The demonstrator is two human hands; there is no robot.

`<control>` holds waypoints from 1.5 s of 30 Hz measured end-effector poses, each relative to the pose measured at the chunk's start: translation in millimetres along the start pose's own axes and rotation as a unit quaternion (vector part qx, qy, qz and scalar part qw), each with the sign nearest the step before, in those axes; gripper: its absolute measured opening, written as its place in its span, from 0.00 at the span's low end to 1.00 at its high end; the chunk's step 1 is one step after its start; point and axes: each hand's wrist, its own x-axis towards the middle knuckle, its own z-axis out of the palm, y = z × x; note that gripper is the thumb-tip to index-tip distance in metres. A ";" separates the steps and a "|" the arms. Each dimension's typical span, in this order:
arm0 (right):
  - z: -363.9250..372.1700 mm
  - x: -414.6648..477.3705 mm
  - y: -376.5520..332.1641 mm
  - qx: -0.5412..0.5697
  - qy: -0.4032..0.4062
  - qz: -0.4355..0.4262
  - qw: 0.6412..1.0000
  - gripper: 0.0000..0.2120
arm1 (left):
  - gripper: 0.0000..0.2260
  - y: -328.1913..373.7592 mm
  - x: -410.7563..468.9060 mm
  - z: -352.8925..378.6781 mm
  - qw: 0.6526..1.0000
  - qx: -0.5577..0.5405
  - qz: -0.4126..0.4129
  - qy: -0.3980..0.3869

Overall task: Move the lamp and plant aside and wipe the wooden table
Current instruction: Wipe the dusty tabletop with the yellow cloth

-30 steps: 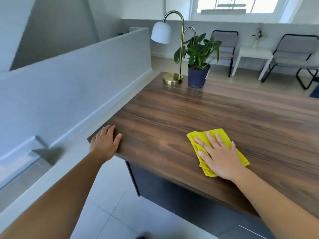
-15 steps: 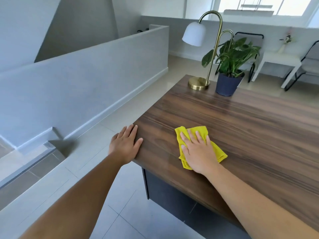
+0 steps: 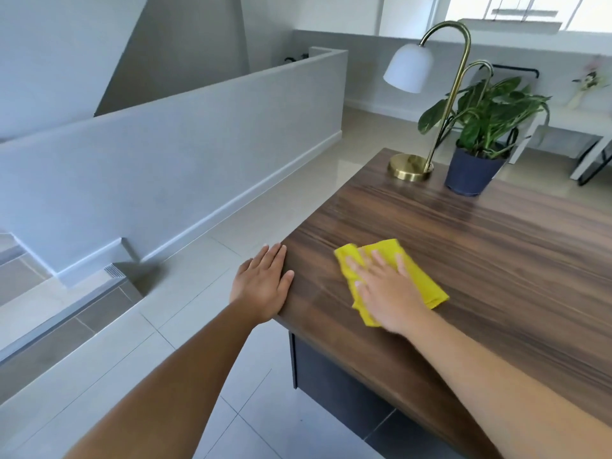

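Note:
The wooden table (image 3: 496, 260) fills the right half of the view. My right hand (image 3: 387, 293) lies flat, fingers spread, pressing a folded yellow cloth (image 3: 427, 286) onto the tabletop close to its near left corner. My left hand (image 3: 261, 286) rests open and flat on that corner's left edge. At the table's far left corner stands a brass lamp (image 3: 410, 167) with a white shade. Right beside it is a green plant (image 3: 486, 114) in a dark blue pot.
A low grey wall (image 3: 198, 154) runs along the left, with a step down (image 3: 66, 313) at its near end. Pale floor tiles lie between wall and table. Beyond the table stand a white side table (image 3: 579, 124) and a dark-framed chair.
My right hand has slid the yellow cloth leftward across the table toward my left hand. The left hand stays on the corner. The view has turned left.

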 end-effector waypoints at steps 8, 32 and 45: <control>4.2 29.0 -4.3 0.069 -0.037 -0.156 0.985 0.23 | 0.22 -3.5 -0.2 -3.9 0.992 -0.125 -0.014 0.026; -1.5 177.8 7.0 0.105 -0.001 -0.060 0.993 0.23 | 0.28 12.8 90.1 2.2 0.998 -0.030 0.038 -0.039; 1.3 188.6 -10.0 0.104 -0.006 -0.039 0.994 0.22 | 0.28 11.8 88.6 4.5 0.998 -0.036 0.039 -0.036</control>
